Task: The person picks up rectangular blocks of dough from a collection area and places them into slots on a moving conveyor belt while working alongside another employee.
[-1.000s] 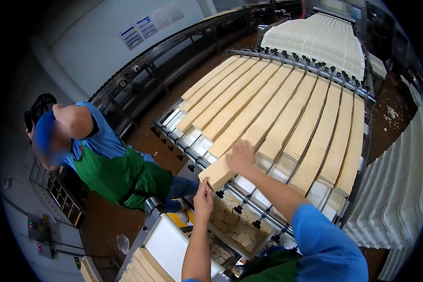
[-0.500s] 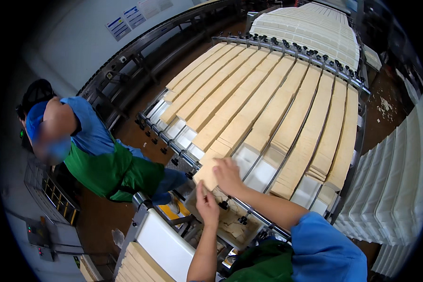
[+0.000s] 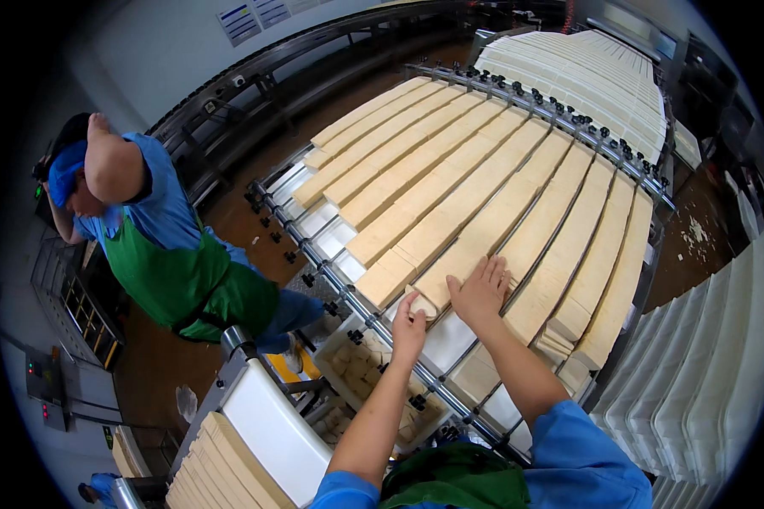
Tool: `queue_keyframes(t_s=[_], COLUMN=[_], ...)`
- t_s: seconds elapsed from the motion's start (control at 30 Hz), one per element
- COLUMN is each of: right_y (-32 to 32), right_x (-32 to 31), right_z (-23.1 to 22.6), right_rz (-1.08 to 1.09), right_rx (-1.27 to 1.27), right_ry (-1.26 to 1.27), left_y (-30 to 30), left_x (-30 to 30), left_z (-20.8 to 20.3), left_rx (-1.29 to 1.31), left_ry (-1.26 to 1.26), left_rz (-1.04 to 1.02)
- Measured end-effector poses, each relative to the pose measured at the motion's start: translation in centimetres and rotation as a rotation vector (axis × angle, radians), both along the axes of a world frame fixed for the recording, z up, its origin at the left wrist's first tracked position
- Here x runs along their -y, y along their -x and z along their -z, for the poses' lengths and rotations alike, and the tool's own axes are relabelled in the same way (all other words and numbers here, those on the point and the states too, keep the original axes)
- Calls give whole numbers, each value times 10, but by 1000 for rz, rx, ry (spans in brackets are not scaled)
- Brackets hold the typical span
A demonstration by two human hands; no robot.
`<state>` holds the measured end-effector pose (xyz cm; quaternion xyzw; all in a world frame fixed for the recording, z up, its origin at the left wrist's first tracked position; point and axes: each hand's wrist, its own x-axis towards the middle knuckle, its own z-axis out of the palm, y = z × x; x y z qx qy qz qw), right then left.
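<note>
Long rows of pale cream slabs (image 3: 475,199), standing side by side between metal rails, run away from me over a white-bedded rack. My right hand (image 3: 480,293) lies open on the near ends of the middle rows, fingers spread and palm down. Just left of it, my left hand (image 3: 410,327) is closed around a small pale piece (image 3: 422,307) at the end of one row. The fingers partly cover that piece. Below the rack's front rail (image 3: 373,321), a bin (image 3: 403,428) holds broken pale bits.
A co-worker in a green apron (image 3: 165,271) stands at the left, arms raised to the head. A white belt (image 3: 276,416) carries more slabs at lower left. White corrugated sheets (image 3: 696,356) stand at the right. Black knobs (image 3: 560,110) line the far rail.
My hands have moved apart from a larger slab near the front rail. The right now rests flat farther right on the rows; the left has shifted right and up. The view has shifted slightly.
</note>
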<state>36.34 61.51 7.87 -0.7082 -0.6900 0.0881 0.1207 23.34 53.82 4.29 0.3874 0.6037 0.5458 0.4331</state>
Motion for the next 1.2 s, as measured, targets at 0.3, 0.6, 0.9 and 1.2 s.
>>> queue_keyframes(t_s=[0.3, 0.6, 0.9, 1.2], right_y=[12, 8, 171, 340], right_x=[-18, -25, 139, 287], right_z=[-3, 8, 12, 53], right_rz=[-63, 42, -874, -1280], right_rx=[-86, 143, -119, -93], right_ry=[107, -36, -86, 49], left_y=[-6, 10, 87, 119], left_x=[-18, 48, 281, 491], left_z=[8, -29, -3, 7], left_rx=[328, 70, -596, -543], left_ry=[-9, 97, 43, 732], left_rz=[-133, -172, -891, -1203])
